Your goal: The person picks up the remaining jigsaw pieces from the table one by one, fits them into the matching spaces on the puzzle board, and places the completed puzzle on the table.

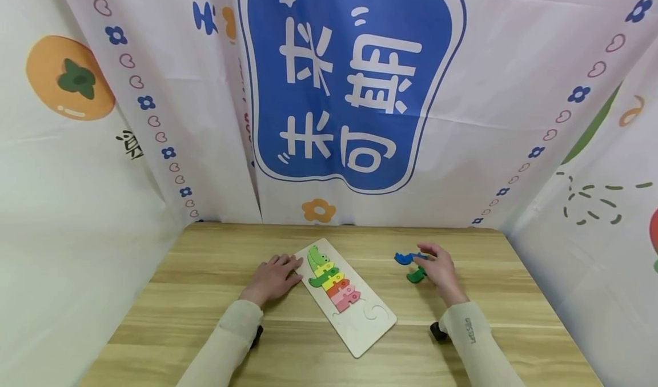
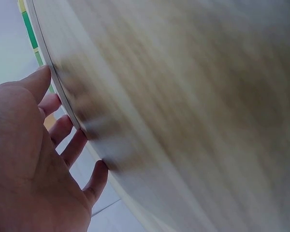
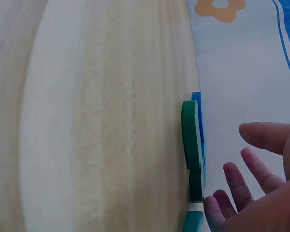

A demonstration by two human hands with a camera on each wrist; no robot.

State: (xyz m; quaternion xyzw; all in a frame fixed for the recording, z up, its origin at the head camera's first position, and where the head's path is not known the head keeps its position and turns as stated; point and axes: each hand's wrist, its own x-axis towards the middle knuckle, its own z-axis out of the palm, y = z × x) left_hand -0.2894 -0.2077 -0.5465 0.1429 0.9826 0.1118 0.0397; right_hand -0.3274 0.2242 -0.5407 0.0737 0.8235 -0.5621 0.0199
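Note:
A wooden puzzle board lies slanted on the table, bearing a crocodile made of colored pieces: a green head, then yellow, green, red and pink body pieces. At the board's left edge is my left hand, its fingertips resting on the table and its thumb at the board's edge. My right hand hovers with spread fingers beside a blue puzzle piece and a green puzzle piece. In the right wrist view the green piece stands before the blue one, and a teal piece shows below, with nothing between the fingers.
The wood-grain table reaches back to a printed cloth hung behind it. More cloth closes off both sides. Curved outlines mark the lower part of the board. A black wrist device sits beneath the right sleeve.

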